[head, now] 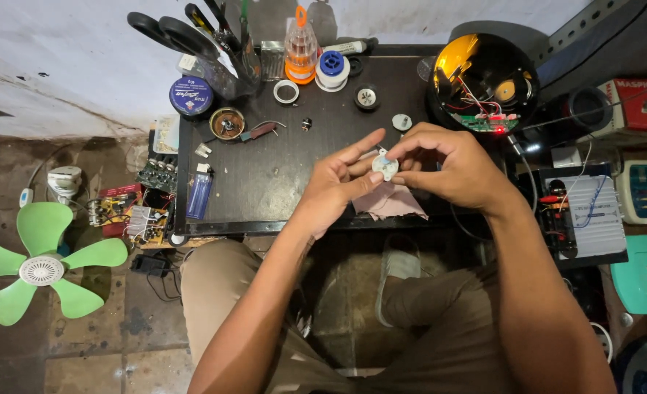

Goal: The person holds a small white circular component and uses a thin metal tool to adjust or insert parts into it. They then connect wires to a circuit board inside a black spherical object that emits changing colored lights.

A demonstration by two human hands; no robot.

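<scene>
Both my hands meet over the near edge of a small dark table (280, 168). Between them is a small round white part (385, 166). My left hand (336, 182) supports it from the left with thumb and fingers. My right hand (451, 164) pinches it from the right and above. Under my hands lies a pink cloth (393, 204), draped over the table's front edge.
An opened black dome with a gold interior, wires and a lit circuit board (484, 84) sits at the table's back right. Scissors in a clear cup (225, 58), a tape roll (286, 91), a blue lighter (199, 193) and small discs (402, 122) lie about. A green fan blade (43, 266) lies on the floor at left.
</scene>
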